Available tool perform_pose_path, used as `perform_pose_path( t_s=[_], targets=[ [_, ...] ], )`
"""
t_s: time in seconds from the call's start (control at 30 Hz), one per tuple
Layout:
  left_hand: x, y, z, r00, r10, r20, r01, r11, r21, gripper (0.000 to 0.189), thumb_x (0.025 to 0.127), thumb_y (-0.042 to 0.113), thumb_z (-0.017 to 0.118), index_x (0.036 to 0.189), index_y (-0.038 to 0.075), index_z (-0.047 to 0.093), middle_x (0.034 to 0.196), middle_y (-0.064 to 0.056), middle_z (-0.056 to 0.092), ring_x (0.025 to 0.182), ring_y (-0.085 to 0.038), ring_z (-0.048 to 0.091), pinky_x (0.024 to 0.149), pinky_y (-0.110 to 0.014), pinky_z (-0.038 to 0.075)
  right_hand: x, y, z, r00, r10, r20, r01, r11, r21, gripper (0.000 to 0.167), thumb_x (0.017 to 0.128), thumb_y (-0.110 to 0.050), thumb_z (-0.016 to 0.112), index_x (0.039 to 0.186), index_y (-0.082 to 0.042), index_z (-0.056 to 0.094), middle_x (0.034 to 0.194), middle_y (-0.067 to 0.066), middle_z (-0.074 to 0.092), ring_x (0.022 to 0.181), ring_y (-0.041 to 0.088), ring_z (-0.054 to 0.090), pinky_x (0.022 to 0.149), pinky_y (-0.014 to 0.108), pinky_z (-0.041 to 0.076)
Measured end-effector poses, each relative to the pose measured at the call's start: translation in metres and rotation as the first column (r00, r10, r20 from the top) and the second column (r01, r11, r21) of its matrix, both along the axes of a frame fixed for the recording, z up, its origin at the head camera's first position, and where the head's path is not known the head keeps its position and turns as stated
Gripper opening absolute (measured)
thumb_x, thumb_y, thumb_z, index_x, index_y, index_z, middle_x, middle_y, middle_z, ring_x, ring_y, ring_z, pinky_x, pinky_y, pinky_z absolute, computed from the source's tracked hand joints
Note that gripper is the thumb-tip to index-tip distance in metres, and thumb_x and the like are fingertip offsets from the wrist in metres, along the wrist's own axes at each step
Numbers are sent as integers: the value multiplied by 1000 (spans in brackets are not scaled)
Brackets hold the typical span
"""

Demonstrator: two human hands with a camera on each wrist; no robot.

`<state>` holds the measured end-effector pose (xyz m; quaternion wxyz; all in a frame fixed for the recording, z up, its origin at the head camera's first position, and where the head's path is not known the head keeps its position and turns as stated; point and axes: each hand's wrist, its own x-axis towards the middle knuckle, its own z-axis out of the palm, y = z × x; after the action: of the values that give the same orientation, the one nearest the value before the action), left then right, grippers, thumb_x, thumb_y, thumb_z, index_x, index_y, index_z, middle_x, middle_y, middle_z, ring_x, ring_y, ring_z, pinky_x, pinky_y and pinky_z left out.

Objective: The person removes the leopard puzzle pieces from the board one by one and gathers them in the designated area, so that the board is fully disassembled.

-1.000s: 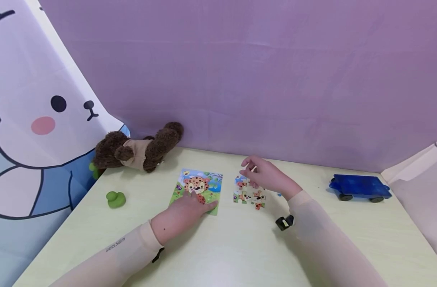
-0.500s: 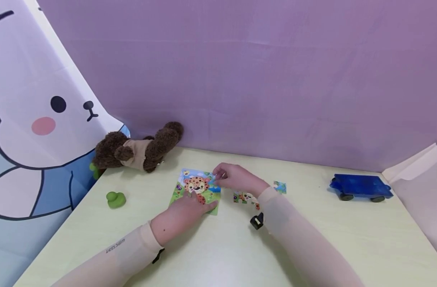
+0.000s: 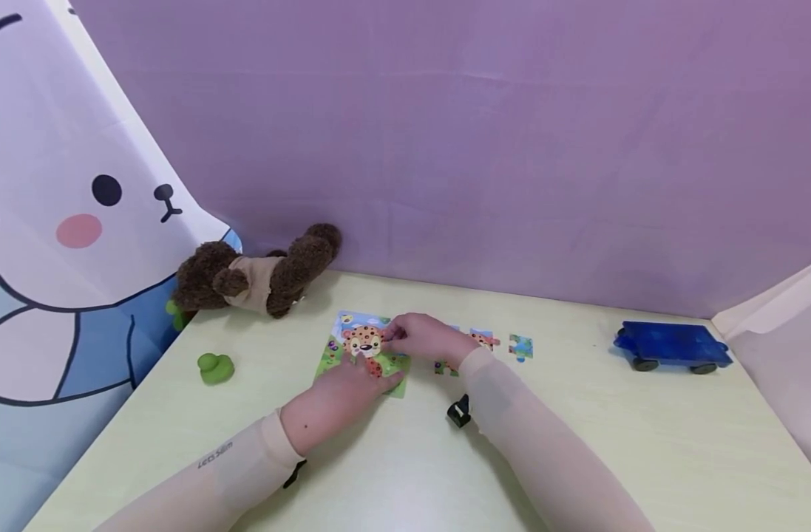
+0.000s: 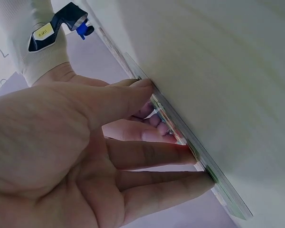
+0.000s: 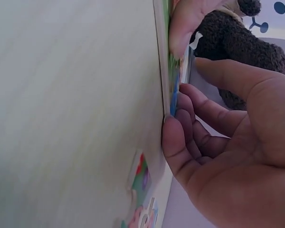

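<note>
Right hand (image 3: 423, 338) has crossed to the tiger puzzle board (image 3: 367, 353), pinching a small blue piece; flat left hand (image 3: 352, 384) at 6 o'clock pins it, a slip could misseat it

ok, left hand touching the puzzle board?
Touching. In the left wrist view the left hand has straight fingers pressed flat on the puzzle board; the head view agrees.
</note>
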<state>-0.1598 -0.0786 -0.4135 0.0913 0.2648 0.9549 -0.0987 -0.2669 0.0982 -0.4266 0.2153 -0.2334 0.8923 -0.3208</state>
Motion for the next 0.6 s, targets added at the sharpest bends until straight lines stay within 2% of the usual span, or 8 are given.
perform_pose_path(
  t_s=[0.1, 0.33, 0.43, 0.6],
  targets=[
    [0, 0, 1, 1000, 6, 6, -6, 1000, 1, 68, 106, -3, 58, 156, 42, 54, 149, -38, 57, 136, -60, 58, 63, -41, 66, 0, -1, -1, 1000, 9, -14, -9, 1000, 2, 19, 104, -29, 72, 117, -15, 74, 107, -4, 75, 95, 12, 66, 94, 35, 57],
    [1, 1, 3, 1000, 6, 7, -6, 1000, -7, 70, 105, -5, 58, 156, 42, 53, 149, -38, 58, 136, -59, 59, 61, -39, 65, 0, -4, -1, 999, 21, -38, -20, 1000, 17, 21, 104, -27, 72, 120, -13, 73, 109, -1, 75, 98, 11, 67, 99, 37, 58],
    [0, 1, 3, 1000, 9, 9, -9, 1000, -7, 71, 105, -5, 58, 157, 42, 53, 149, -38, 58, 136, -59, 59, 64, -40, 66, 1, -5, 0, 998, 31, -60, -30, 999, 24, 22, 105, -28, 70, 120, -12, 74, 109, -1, 76, 97, 12, 68, 98, 37, 59],
    [1, 1, 3, 1000, 4, 4, -4, 1000, -11, 72, 104, -6, 59, 157, 42, 53, 148, -38, 58, 136, -59, 58, 59, -36, 64, 1, -5, -2, 997, 18, -77, -17, 1000, 9, 17, 104, -24, 71, 117, -13, 74, 106, 0, 75, 95, 12, 67, 97, 37, 59]
  ],
)
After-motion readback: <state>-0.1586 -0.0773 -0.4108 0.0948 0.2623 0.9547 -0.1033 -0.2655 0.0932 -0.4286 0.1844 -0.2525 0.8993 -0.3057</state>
